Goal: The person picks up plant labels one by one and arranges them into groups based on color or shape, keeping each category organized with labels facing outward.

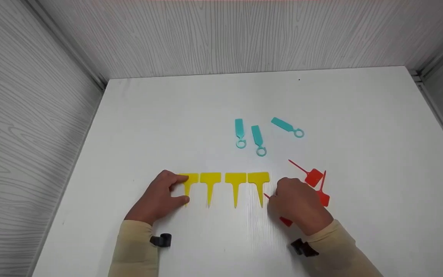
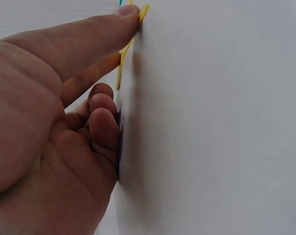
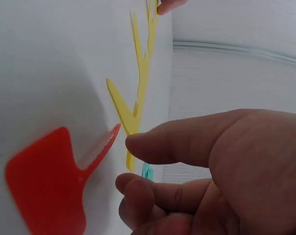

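Note:
Several yellow T-shaped plant labels [image 1: 235,179] lie in a row, stakes towards me. My left hand [image 1: 162,200] touches the leftmost yellow label [image 1: 194,178], index fingertip at its head and thumb on its stake. In the left wrist view, thumb [image 2: 99,39] and index finger are apart, the other fingers loosely curled. My right hand [image 1: 298,204] is over a red plant label [image 1: 286,221], hiding most of it in the head view. The right wrist view shows that red label [image 3: 50,181] whole, beside the right hand's parted thumb and index finger, with nothing held between them.
Two more red labels, one [image 1: 313,177] above the other [image 1: 323,198], lie right of the right hand. Farther back are three teal tags [image 1: 239,129] with ring ends. Wood-grain panels [image 1: 244,38] stand at the back and sides of the white table [image 1: 148,115].

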The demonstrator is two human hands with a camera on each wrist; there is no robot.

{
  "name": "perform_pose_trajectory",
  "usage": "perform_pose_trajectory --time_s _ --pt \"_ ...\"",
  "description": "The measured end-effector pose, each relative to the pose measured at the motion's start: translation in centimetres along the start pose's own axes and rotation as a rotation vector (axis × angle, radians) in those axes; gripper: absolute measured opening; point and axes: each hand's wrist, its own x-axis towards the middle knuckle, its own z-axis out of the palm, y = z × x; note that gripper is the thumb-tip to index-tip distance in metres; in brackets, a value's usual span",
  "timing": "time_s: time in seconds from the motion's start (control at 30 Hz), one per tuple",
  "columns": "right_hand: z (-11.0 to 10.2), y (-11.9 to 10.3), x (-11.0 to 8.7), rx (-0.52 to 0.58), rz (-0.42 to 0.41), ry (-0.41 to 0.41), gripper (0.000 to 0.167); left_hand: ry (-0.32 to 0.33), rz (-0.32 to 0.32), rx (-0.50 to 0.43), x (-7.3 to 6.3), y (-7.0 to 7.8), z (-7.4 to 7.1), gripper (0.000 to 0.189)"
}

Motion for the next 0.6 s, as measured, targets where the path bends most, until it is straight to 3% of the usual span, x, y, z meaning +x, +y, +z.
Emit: perform_pose_trajectory --time_s 0.1,0.33,0.47,0.6 --pt "0.5 0.0 -0.1 -0.049 -0.055 0.012 0.044 0.000 -0.003 0.003 0.0 0.0 0.0 0.059" --pt "1.5 0.1 -0.3 -0.244 -0.245 0.137 0.055 0.004 0.007 0.007 0.0 0.2 0.1 0.060" --pt "1.5 0.2 -0.2 -0.225 -0.227 0.108 0.051 0.004 -0.007 0.009 -0.1 0.2 0.0 0.060" --pt "0.8 0.5 -0.3 -0.111 -0.172 0.081 0.033 0.004 -0.004 0.012 0.0 0.2 -0.1 0.059"
